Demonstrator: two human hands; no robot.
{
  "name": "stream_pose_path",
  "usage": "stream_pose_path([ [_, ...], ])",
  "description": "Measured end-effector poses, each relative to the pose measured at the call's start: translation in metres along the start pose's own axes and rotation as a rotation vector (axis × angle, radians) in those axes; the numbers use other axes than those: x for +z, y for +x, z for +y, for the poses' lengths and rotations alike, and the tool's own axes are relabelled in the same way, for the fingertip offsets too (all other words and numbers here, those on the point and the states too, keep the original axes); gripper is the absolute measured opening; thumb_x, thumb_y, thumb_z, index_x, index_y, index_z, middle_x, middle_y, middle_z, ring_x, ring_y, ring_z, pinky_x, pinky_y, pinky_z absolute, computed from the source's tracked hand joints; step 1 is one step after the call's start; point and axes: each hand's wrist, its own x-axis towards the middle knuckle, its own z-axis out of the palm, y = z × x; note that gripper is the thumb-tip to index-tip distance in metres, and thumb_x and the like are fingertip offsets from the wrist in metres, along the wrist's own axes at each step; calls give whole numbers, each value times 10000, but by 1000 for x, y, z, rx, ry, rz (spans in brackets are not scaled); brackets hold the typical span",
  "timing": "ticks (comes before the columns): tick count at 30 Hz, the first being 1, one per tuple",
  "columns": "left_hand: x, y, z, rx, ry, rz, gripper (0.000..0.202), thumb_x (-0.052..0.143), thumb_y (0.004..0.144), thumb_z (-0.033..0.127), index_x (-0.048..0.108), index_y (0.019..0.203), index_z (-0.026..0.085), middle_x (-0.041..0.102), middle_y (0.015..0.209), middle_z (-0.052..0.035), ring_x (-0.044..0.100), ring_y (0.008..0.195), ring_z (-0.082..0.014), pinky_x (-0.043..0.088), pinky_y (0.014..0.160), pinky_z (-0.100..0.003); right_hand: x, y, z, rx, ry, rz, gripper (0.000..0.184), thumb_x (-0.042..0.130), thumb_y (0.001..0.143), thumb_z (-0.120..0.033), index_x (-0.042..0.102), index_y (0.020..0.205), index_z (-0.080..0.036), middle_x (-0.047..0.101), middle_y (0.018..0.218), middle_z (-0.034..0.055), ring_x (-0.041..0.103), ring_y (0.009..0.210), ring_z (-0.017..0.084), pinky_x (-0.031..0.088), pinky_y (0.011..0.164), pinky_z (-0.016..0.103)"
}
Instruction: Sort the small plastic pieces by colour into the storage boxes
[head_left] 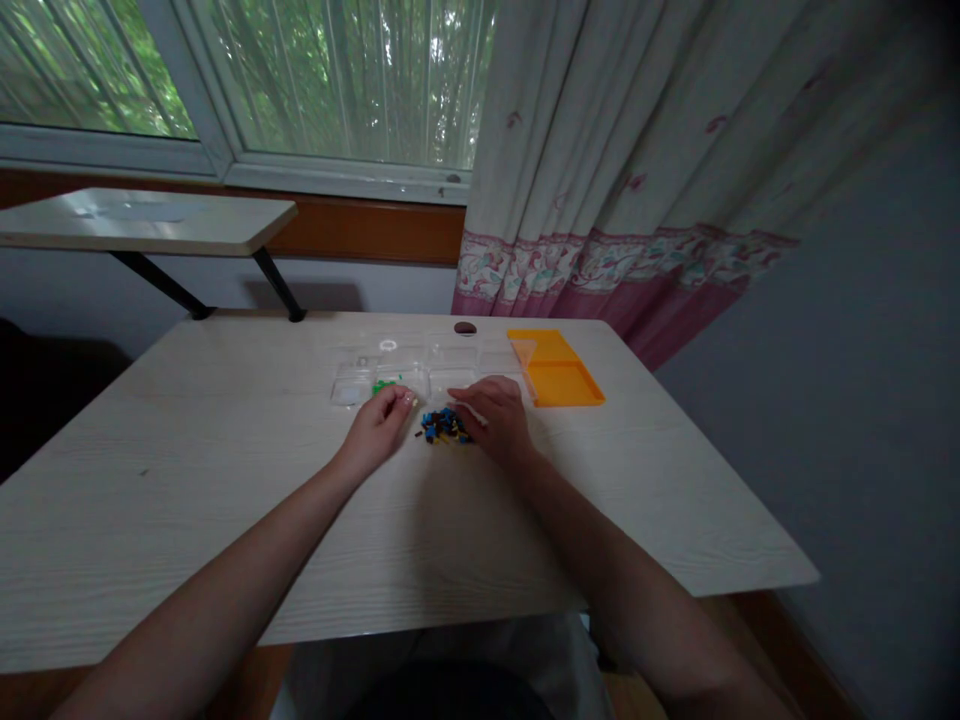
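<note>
The pile of small pieces [441, 427] lies on the bench [315, 540] between the hands, adjoining the right hand [499, 415], whose grip is spread. The left hand [379, 420] pinches a small pale piece [415, 402].

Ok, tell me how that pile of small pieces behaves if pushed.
The pile of small pieces would probably scatter, not move as one: its bits lie loose. Each is likely light, being tiny beside the right hand.

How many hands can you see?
2. The left hand is near the green pieces; the right hand is by the mixed pile. None look hidden.
</note>
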Motion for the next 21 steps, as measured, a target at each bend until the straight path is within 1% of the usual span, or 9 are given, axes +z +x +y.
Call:
stream_pose_path([
  [2,6,-3,1,-57,-125,-35,296,499,909,466,559,845,184,565,758,-7,527,721,-154,436,686,-276,-1,-1,-12,-59,11,-22,227,599,939,-367,699,1123,-278,697,919,25,568,957,189,380,940,366],
  [4,12,-5,2,-96,-212,-77,321,510,897,496,547,836,184,554,740,-2,514,689,-146,434,658,-270,0,-1,-20,-92,14,-39,221,606,937,-359,694,1131,-297,699,898,12,571,947,181,383,931,358],
  [7,18,-8,1,-105,-276,-134,344,510,893,521,546,840,182,567,760,-11,526,707,-149,450,669,-278,1,-1,-25,-114,12,-30,193,612,937,-333,701,1105,-298,701,867,5,572,935,177,382,914,349],
  [11,21,-9,-4,-96,-256,-156,363,501,897,535,572,858,181,613,808,-38,563,765,-167,481,708,-298,1,-1,-23,-129,17,14,161,634,926,-311,707,1067,-282,705,845,-3,570,929,174,381,910,342],
  [15,21,-8,-7,-88,-244,-157,361,499,904,524,578,847,176,614,802,-34,553,737,-156,470,680,-284,1,-1,-23,-159,13,50,118,629,931,-299,716,1006,-272,708,827,-10,571,880,164,384,899,342],
  [21,19,-7,-8,-78,-174,-144,361,502,906,511,580,820,170,580,741,-13,529,694,-149,444,652,-273,1,0,-26,-191,-9,37,111,602,944,-273,711,960,-267,705,836,-6,571,870,164,380,907,347],
])
